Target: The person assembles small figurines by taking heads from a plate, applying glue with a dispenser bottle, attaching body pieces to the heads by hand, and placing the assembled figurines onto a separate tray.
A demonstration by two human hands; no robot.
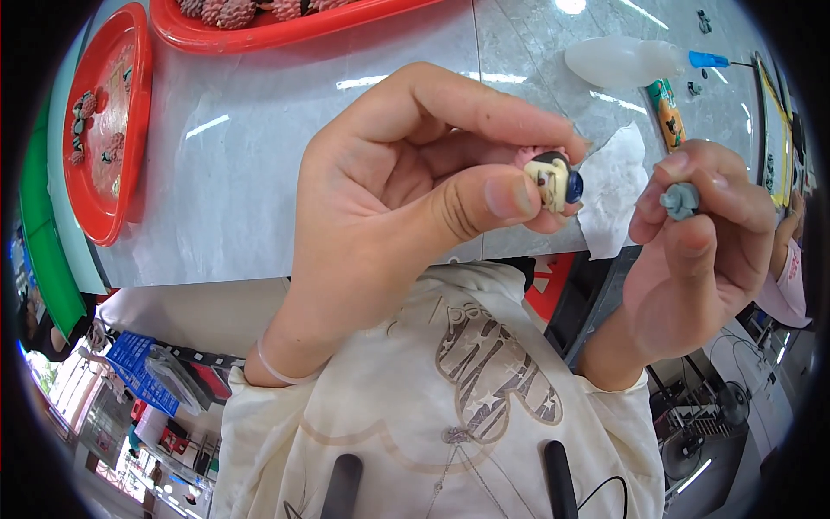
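Between thumb and fingertips, my left hand grips a small figurine head with a cream face, pink and black on top and a dark blue round piece at its side. To the right, my right hand pinches a small grey-blue figurine piece between thumb and fingers. The two pieces are apart, both held up over the table's near edge. Fingers cover part of each, so their full shapes cannot be made out.
A red oval tray with small pink and dark parts lies at the left. Another red tray at the back holds pink pieces. Right of my hands are a white paper, a translucent bottle with a blue needle tip and an orange-green tube.
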